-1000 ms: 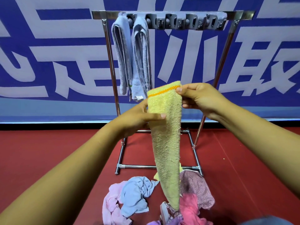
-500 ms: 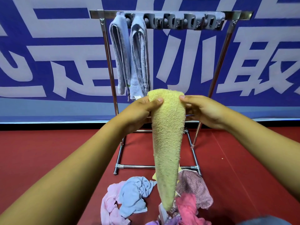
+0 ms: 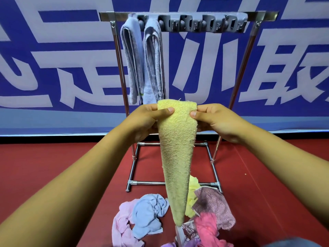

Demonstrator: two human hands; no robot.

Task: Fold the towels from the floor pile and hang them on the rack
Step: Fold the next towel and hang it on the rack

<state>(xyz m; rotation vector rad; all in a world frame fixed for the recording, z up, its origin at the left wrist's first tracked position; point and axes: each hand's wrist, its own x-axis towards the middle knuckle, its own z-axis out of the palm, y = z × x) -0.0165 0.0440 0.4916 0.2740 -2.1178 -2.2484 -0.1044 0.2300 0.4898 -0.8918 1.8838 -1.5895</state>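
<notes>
Head cam view, so starting closest: the floor pile (image 3: pixel 170 218) is right at the bottom of the frame on the red floor (image 3: pixel 53 166), and it's far from gone. I count a pink one, a light blue one, a hot pink one, a patterned mauve one, a scrap of pale yellow, plus something purple at the very edge. All crumpled, none folded.

Above that, the yellow towel (image 3: pixel 176 148) is hanging in mid air, folded into a long narrow strip that tapers toward the pile. Left hand (image 3: pixel 148 120) pinches its top left corner, thumb in front, and right hand (image 3: pixel 216 120) pinches the top right the same way. So both hands are closed on that towel, nothing spread.

Further back, the rack (image 3: pixel 252 15) has two grey-blue towels (image 3: pixel 142 59) draped over the left end of the bar, side by side. Rest of the bar is free.

My read: two done, third about ready to hang, at least five to go.
</notes>
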